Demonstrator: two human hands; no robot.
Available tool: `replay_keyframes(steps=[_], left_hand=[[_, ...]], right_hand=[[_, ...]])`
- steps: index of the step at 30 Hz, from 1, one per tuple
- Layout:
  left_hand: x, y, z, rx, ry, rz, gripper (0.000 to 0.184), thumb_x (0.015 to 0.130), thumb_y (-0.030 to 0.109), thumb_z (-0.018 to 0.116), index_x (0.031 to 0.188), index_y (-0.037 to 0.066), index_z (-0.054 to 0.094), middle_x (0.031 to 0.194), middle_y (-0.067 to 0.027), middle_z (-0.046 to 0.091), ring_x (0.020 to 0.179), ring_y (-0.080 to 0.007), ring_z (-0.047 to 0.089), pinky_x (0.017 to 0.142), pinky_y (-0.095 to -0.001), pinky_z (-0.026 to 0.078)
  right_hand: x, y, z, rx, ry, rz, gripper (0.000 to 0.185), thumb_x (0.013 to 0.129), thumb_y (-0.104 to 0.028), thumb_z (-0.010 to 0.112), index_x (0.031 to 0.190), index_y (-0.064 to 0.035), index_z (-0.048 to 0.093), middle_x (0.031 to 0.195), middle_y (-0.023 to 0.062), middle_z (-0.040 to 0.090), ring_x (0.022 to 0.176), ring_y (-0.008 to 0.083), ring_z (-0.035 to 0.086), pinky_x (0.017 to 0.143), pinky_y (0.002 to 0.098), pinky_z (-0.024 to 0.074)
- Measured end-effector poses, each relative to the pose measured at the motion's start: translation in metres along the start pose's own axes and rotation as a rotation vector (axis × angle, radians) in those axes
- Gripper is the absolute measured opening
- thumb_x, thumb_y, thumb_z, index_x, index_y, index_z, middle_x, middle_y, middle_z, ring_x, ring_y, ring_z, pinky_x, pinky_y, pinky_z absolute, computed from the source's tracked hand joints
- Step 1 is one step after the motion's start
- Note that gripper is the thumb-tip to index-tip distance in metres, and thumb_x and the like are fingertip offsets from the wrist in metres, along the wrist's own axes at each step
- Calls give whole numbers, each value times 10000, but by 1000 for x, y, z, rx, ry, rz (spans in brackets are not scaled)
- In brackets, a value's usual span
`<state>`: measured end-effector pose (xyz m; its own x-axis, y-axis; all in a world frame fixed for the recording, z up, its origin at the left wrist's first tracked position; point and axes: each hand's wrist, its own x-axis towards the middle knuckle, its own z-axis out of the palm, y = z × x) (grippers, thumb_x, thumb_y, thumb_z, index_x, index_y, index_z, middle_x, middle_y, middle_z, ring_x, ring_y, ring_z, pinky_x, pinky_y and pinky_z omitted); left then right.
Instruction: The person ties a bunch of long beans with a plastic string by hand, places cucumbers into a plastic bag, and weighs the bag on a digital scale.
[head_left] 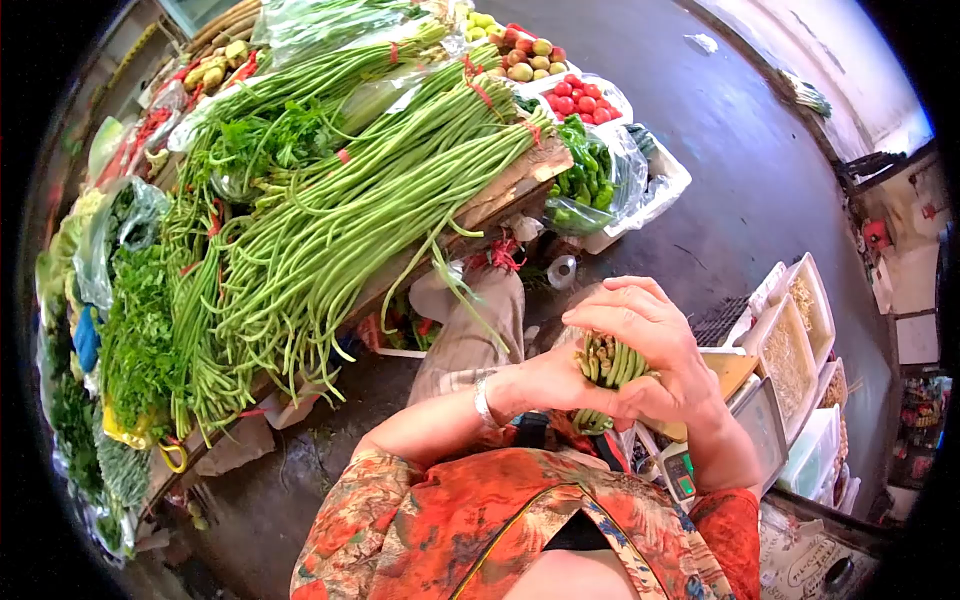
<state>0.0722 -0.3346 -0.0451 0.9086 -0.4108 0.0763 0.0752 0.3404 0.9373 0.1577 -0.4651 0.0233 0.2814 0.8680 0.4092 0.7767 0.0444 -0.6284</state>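
Observation:
In front of my chest I hold a bundle of long green beans [612,362], its browned stem ends gathered and facing up. My left hand [553,384], with a bracelet at the wrist, wraps round the bundle from the left. Curled over its top and right side is my right hand [645,335], its thumb against the beans. A lower part of the bundle shows beneath the hands; the rest is hidden. Left of me, long beans [350,220] lie piled on the stall, several bunches tied with red bands.
Leafy greens [150,330] cover the stall's left side. Bagged green peppers [585,180] and a tray of tomatoes [583,100] stand at its far right end. To my right are a scale [757,430] with a green display and white tubs [785,355] of pale, stringy food.

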Motion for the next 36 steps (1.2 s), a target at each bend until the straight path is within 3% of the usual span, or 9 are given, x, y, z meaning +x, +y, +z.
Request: replay_keyframes(steps=[5,6,10,13,18,21,26,33,36], left_hand=[[1,6,-3,-206,-45,-141,184,775,68,706,930,9,626,785,-63,662,775,-164,642,702,-308,522],[1,6,-5,-151,-48,-182,171,769,155,729,858,16,680,802,-51,680,816,-152,636,752,-302,502],[1,2,0,-285,-138,-143,171,780,181,714,826,21,673,794,-59,672,803,-150,633,701,-283,500],[1,10,3,-229,-12,-189,189,779,189,714,835,18,655,763,-53,650,794,-147,623,691,-284,495],[6,-7,5,-213,37,-98,158,758,116,708,835,22,607,693,-40,591,691,-141,594,598,-271,471],[1,1,4,-194,-33,-267,164,750,114,710,838,22,606,689,-34,596,671,-144,594,581,-271,468],[2,-1,5,-364,-99,-256,92,756,78,701,791,3,660,754,-66,667,709,-142,632,606,-265,492],[1,1,5,-335,-159,-236,99,791,38,667,842,-43,644,803,-112,671,762,-195,662,693,-300,543],[-2,1,4,-262,-147,-323,134,796,72,703,890,-1,641,794,-68,658,754,-147,630,667,-281,512]], right_hand=[[-6,-2,11,43,95,178,242,853,-171,592,1041,-25,635,990,151,621,912,323,581,853,386,449],[-8,-2,13,104,85,226,189,843,-119,591,1006,-27,620,977,145,593,897,328,565,827,386,451],[-14,3,13,146,-10,280,175,807,-112,628,957,-29,590,978,141,564,903,313,569,810,376,459],[-11,1,11,289,38,318,219,786,-127,652,973,-29,594,984,136,569,913,290,574,818,362,459],[-6,0,4,334,162,216,379,953,-349,507,1006,1,646,1046,179,631,974,294,593,848,365,462],[-8,3,9,340,41,255,382,979,-341,469,1007,-5,648,1035,183,633,972,299,594,849,361,461],[-9,0,11,254,33,287,84,888,-95,571,878,-11,570,953,131,542,835,282,550,761,361,459],[-14,-1,16,-6,5,197,115,792,-74,647,826,-41,543,924,129,532,830,307,523,747,361,442],[-19,5,16,125,39,187,149,854,-172,628,868,-48,546,962,132,548,876,286,534,816,381,427]])
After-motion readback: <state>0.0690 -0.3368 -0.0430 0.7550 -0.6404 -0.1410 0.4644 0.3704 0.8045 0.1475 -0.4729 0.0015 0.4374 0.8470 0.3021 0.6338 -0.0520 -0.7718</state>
